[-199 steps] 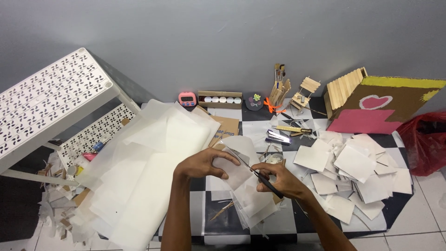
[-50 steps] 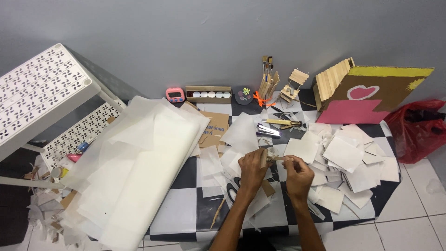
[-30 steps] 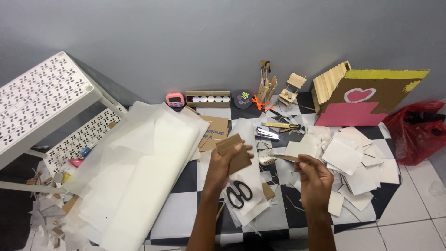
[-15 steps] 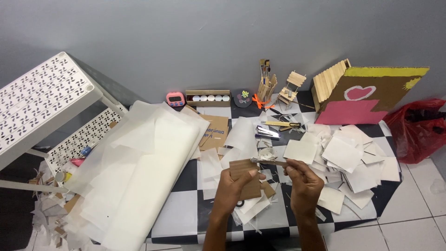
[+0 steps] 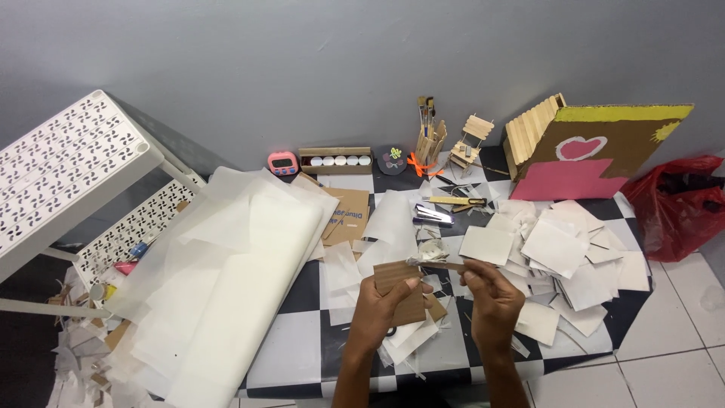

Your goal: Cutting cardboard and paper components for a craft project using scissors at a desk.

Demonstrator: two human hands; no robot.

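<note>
A: Where's the cardboard piece (image 5: pixel 400 291)?

B: Near the middle, above the checkered bench (image 5: pixel 302 332), left hand (image 5: pixel 381 310) fingers clamped on it. Right hand (image 5: pixel 495 295) pinches a wooden stick (image 5: pixel 442 264) touching its far edge.

A: Progress?

B: Cut paper squares (image 5: pixel 559 249) are piled at right; large sheets (image 5: pixel 226 279) remain at left.

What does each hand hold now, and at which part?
The left hand holds a brown cardboard piece by its lower left side. The right hand pinches a thin wooden stick at its right end.
</note>
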